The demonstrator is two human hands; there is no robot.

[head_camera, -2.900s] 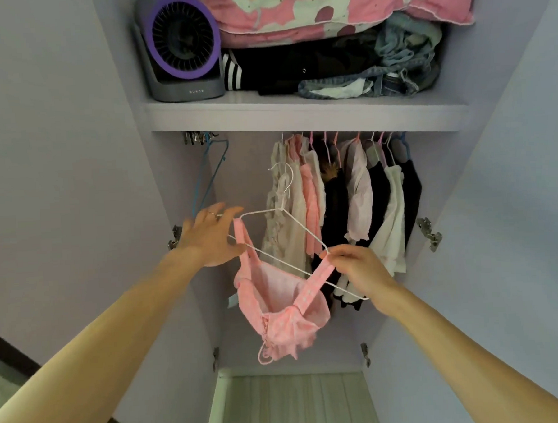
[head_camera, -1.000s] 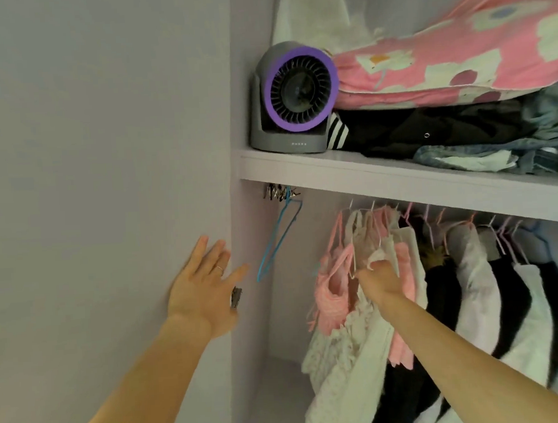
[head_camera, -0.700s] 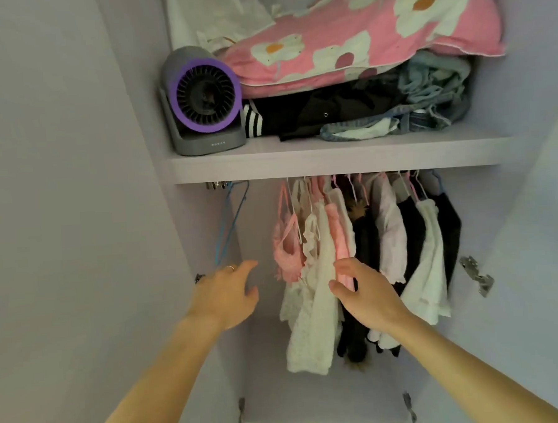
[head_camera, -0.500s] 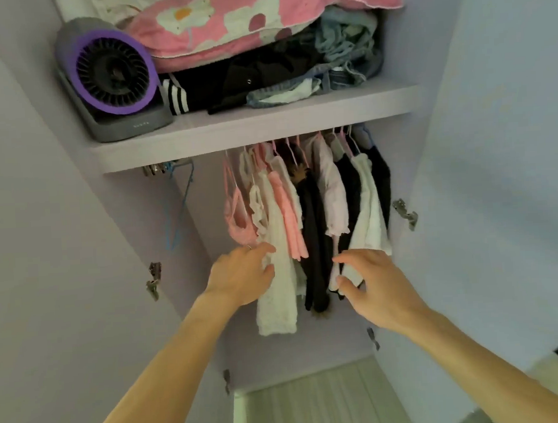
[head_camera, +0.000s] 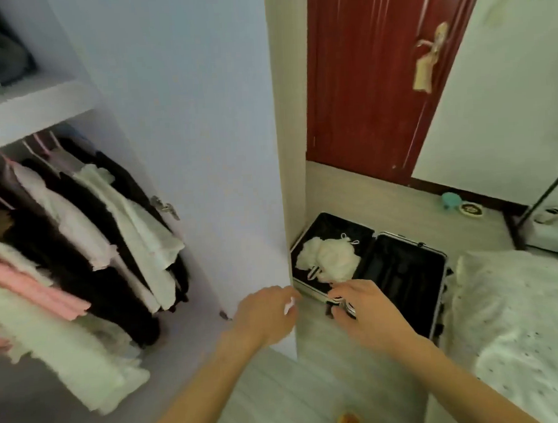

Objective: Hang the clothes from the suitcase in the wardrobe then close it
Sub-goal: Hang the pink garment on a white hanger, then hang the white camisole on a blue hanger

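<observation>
Left hand [head_camera: 263,315] and right hand [head_camera: 362,310], fingers loose and empty, hover just before the suitcase [head_camera: 410,269], which lies open with a white top [head_camera: 328,257] left to hang

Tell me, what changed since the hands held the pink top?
The pink top went onto the rail and both hands let go. Now the left hand and right hand, empty, reach down toward the open suitcase, where a white garment lies. The wardrobe stays open, clothes hanging.

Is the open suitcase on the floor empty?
No, a white garment lies in the left half of the suitcase, while its right half shows only dark lining.
</observation>
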